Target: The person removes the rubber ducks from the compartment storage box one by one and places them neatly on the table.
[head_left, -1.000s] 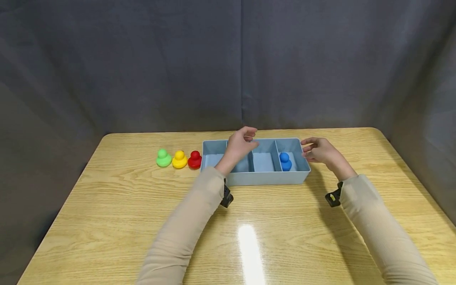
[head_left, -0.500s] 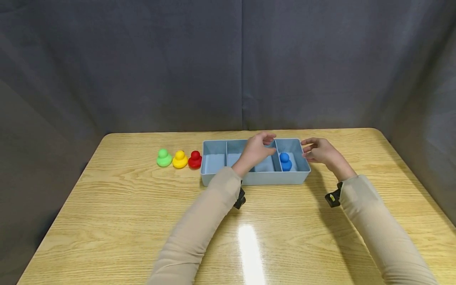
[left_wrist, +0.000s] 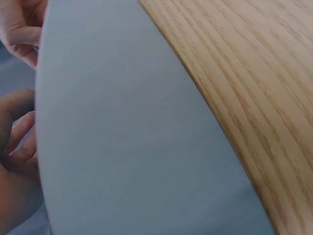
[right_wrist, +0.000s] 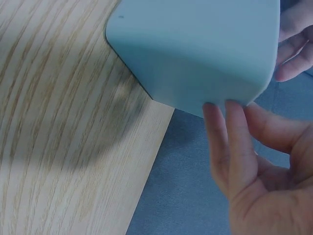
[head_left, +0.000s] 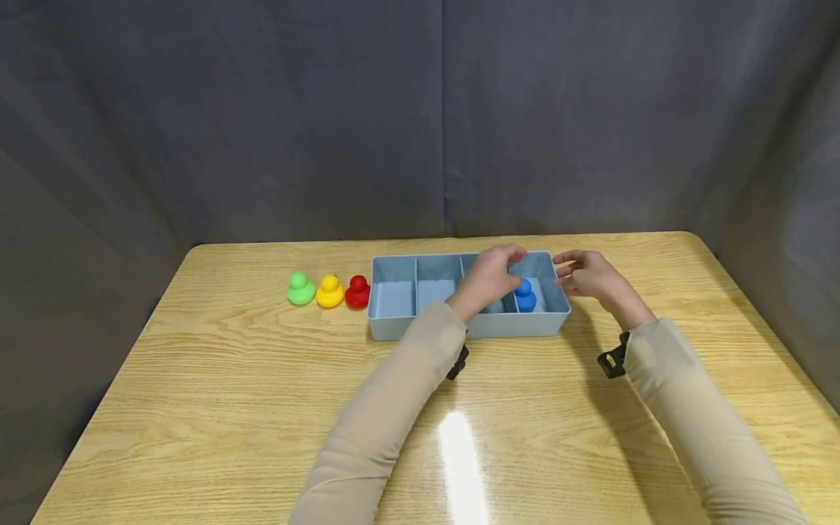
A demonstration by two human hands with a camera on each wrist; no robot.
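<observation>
Your left hand [head_left: 491, 278], fingers curled loosely, hovers beside the small glossy blue plastic duck [head_left: 524, 295], which stands upright in the rightmost compartment of the pale blue divided plastic tray [head_left: 459, 329] (near the tabletop's far edge). Your right hand [head_left: 588, 275] rests relaxed against the tray's right end.

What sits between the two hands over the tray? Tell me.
The blue duck, in the tray's rightmost compartment, between left hand and right hand; head view.

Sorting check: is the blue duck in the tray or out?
In: the blue duck stands upright in the tray's rightmost compartment.
</observation>
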